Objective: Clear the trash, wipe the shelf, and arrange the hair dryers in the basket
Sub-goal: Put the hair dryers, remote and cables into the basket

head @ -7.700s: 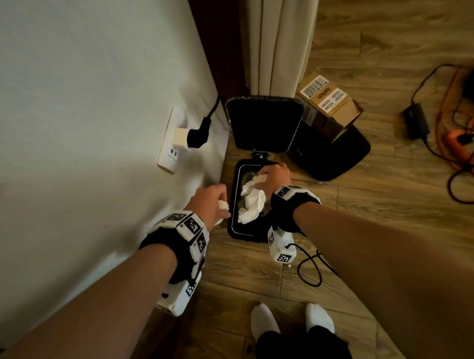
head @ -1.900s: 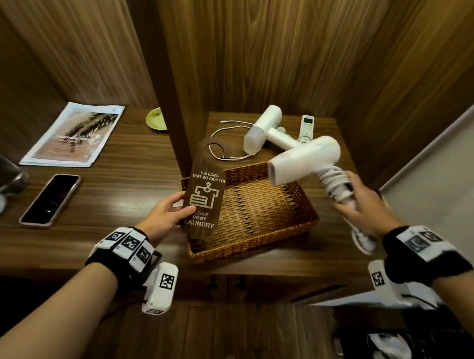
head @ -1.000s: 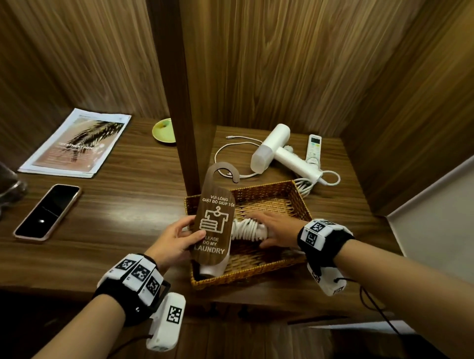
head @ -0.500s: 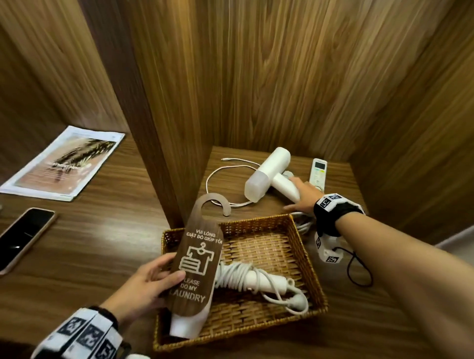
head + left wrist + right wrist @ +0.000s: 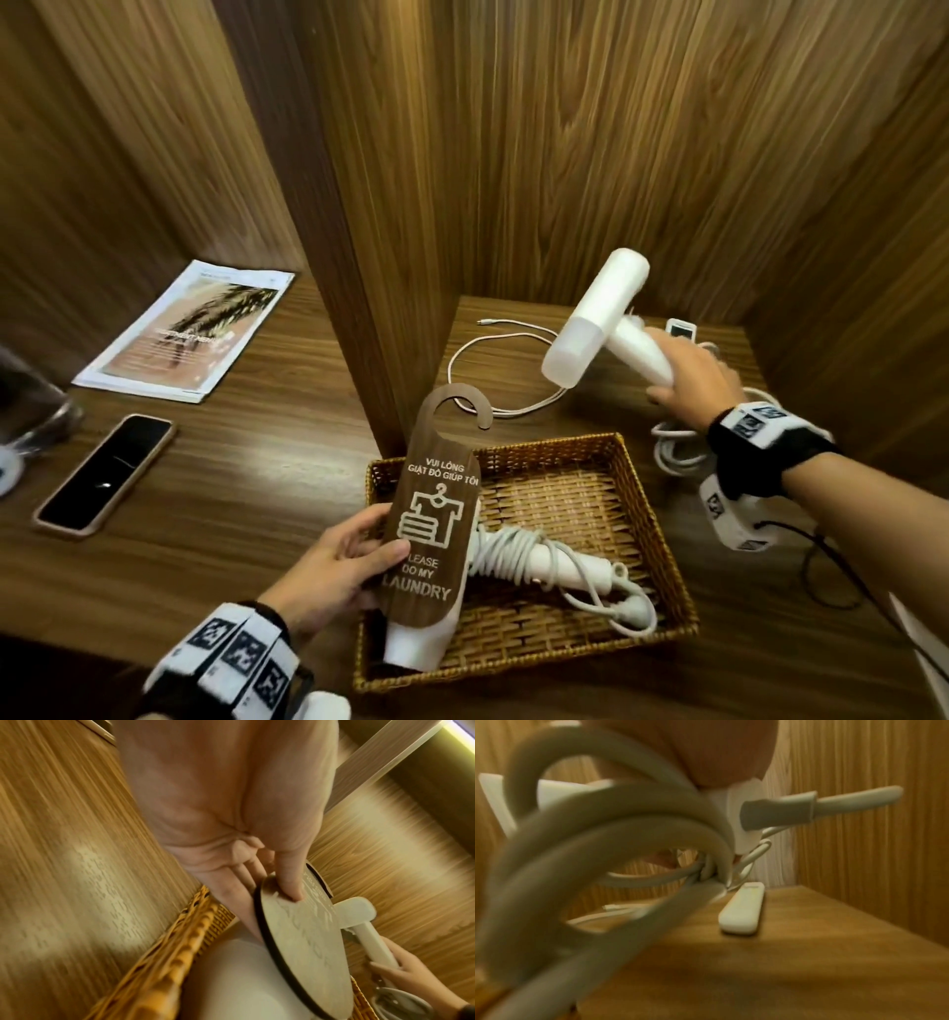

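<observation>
Right now your right hand (image 5: 690, 380) is wrapped around the handle of the second hair dryer (image 5: 595, 321), held clear of the shelf (image 5: 513, 329) behind the basket (image 5: 662, 545). Its barrel slants up and away from the basket, with the blunt end aimed down toward the thin cable (image 5: 493, 360) on the shelf behind the basket; its handle runs back toward your wrist, and its own thick cord (image 5: 672, 447) droops just past the basket's far right corner. Your left hand (image 5: 339, 565) pinches the laundry sign (image 5: 436, 514), thumb on its face, at the basket's left rim, hook end pointing away from you. The first hair dryer (image 5: 539, 557) lies inside the basket, handle running across toward the right wall, cord wound round it, barrel hidden under the sign. The far half of the basket floor is bare weave. Wooden walls close in behind and right of the basket, with a divider panel (image 5: 349, 308) at its left far corner. A remote (image 5: 743, 912) lies behind the basket near the right wall; a phone (image 5: 105, 470) and magazine (image 5: 190, 329) sit well left of it.
</observation>
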The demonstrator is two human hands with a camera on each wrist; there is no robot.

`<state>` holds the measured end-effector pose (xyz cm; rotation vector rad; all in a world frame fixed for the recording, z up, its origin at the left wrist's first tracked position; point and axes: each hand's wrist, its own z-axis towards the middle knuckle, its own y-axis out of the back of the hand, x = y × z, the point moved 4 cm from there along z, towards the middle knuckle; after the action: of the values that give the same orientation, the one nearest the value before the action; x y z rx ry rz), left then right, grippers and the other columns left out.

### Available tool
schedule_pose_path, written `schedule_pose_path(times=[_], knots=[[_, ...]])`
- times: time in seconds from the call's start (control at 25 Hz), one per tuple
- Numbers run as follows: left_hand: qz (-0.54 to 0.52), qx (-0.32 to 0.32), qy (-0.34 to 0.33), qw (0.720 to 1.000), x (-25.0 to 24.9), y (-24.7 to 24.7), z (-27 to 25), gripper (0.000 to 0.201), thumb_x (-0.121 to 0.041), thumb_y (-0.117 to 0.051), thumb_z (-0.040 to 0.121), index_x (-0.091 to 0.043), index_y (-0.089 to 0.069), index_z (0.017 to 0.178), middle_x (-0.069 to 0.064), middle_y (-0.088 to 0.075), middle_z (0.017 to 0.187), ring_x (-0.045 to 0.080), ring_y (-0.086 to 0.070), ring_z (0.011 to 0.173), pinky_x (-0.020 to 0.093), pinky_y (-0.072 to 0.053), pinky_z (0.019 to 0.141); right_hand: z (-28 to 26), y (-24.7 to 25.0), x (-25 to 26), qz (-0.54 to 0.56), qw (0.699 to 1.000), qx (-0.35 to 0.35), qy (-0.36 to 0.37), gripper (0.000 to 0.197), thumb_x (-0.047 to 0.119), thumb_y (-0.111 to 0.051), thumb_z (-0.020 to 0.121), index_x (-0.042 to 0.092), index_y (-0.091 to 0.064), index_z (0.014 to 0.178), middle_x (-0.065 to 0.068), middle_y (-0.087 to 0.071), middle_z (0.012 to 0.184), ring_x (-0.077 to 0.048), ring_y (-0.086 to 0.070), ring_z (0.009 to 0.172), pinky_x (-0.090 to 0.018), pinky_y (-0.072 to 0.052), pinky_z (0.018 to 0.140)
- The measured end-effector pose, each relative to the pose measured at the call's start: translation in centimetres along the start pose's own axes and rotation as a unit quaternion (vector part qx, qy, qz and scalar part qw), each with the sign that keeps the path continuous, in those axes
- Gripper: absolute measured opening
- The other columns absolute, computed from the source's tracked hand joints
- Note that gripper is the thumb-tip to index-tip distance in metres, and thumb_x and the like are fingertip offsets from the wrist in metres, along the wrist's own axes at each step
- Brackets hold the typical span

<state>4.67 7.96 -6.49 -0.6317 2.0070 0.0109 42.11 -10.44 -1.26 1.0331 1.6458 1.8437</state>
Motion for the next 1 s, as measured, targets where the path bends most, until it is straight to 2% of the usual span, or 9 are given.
schedule_pose_path(times=[0.12,0.24,0.44,0.52,0.6,0.68,0.76,0.92,1.0], knots=[[0.007,0.004,0.002,1.000,-0.2,-0.1,-0.3,0.095,-0.037,-0.093,0.037,-0.019,-0.055,0.122,0.018,-0.070,0.110,0.028,-0.068,0.102,0.039,-0.059,0.074,-2.1,4.5,1.6,0.064,0.995,-0.011,0.074,0.076,0.019,-0.073,0.070,0.036,-0.038,0.135,-0.003,-0.060,0.120,-0.031,-0.056,0.111,-0.046,-0.049,0.086],[-0.021,0.001,-0.012,1.000,-0.6,0.1,-1.2,0.092,-0.034,-0.095,0.027,-0.021,-0.059,0.111,0.014,-0.074,0.101,0.023,-0.072,0.092,0.035,-0.060,0.066,-6.1,5.0,3.8,0.108,0.979,0.065,0.159,0.079,0.015,-0.076,0.070,0.038,-0.040,0.136,0.009,-0.058,0.126,-0.017,-0.055,0.115,-0.044,-0.046,0.095],[-0.023,0.000,-0.022,1.000,-0.9,1.4,-3.0,0.094,-0.034,-0.096,0.026,-0.020,-0.058,0.111,0.012,-0.074,0.101,0.023,-0.072,0.090,0.036,-0.061,0.068,-11.5,0.5,5.4,-0.049,0.945,0.160,0.280,0.076,0.032,-0.069,0.076,0.047,-0.029,0.139,0.015,-0.054,0.126,-0.012,-0.059,0.110,-0.034,-0.052,0.084],[-0.010,-0.002,-0.022,1.000,-0.7,2.1,-3.2,0.095,-0.036,-0.095,0.030,-0.019,-0.056,0.115,0.014,-0.073,0.106,0.024,-0.071,0.093,0.039,-0.061,0.073,-12.7,-0.2,6.6,-0.104,0.921,0.158,0.340,0.074,0.035,-0.067,0.078,0.045,-0.027,0.140,0.014,-0.056,0.123,-0.013,-0.064,0.099,-0.025,-0.050,0.072],[-0.004,-0.006,-0.026,1.000,-0.6,2.4,-3.3,0.095,-0.037,-0.094,0.035,-0.019,-0.054,0.119,0.016,-0.071,0.108,0.025,-0.071,0.093,0.042,-0.059,0.078,-13.8,-1.0,7.9,-0.145,0.889,0.150,0.408,0.073,0.038,-0.064,0.079,0.043,-0.024,0.140,0.010,-0.057,0.123,-0.016,-0.066,0.095,-0.028,-0.054,0.066],[-0.011,-0.017,-0.028,0.999,-0.4,2.7,-3.3,0.074,-0.030,-0.088,0.054,-0.020,-0.054,0.119,0.015,-0.072,0.108,0.025,-0.071,0.093,0.042,-0.059,0.078,-14.2,-1.5,8.8,-0.162,0.866,0.171,0.440,0.069,0.040,-0.056,0.081,0.043,-0.020,0.140,0.008,-0.054,0.129,-0.019,-0.064,0.103,-0.038,-0.058,0.072],[-0.029,-0.031,-0.027,0.999,-0.2,3.1,-3.6,0.052,-0.017,-0.075,0.070,-0.022,-0.055,0.117,0.013,-0.073,0.105,0.023,-0.072,0.091,0.039,-0.060,0.074,-13.8,-1.5,9.7,-0.187,0.848,0.168,0.466,0.068,0.041,-0.052,0.081,0.041,-0.020,0.141,0.006,-0.054,0.127,-0.019,-0.062,0.107,-0.040,-0.058,0.074],[-0.046,-0.025,-0.030,0.998,0.3,3.7,-3.8,0.093,-0.032,-0.095,0.035,-0.022,-0.055,0.118,0.013,-0.074,0.104,0.024,-0.073,0.088,0.037,-0.061,0.066,-11.8,-2.1,11.3,-0.220,0.826,0.171,0.490,0.072,0.033,-0.062,0.078,0.035,-0.026,0.141,0.004,-0.052,0.125,-0.021,-0.058,0.111,-0.041,-0.052,0.088],[-0.063,-0.040,-0.034,0.997,0.6,3.9,-3.6,0.078,-0.025,-0.090,0.049,-0.024,-0.055,0.119,0.011,-0.074,0.104,0.024,-0.073,0.087,0.038,-0.061,0.066,-11.0,-2.6,11.9,-0.198,0.846,0.172,0.465,0.071,0.030,-0.063,0.078,0.034,-0.028,0.139,0.005,-0.052,0.128,-0.021,-0.055,0.115,-0.042,-0.046,0.093]])
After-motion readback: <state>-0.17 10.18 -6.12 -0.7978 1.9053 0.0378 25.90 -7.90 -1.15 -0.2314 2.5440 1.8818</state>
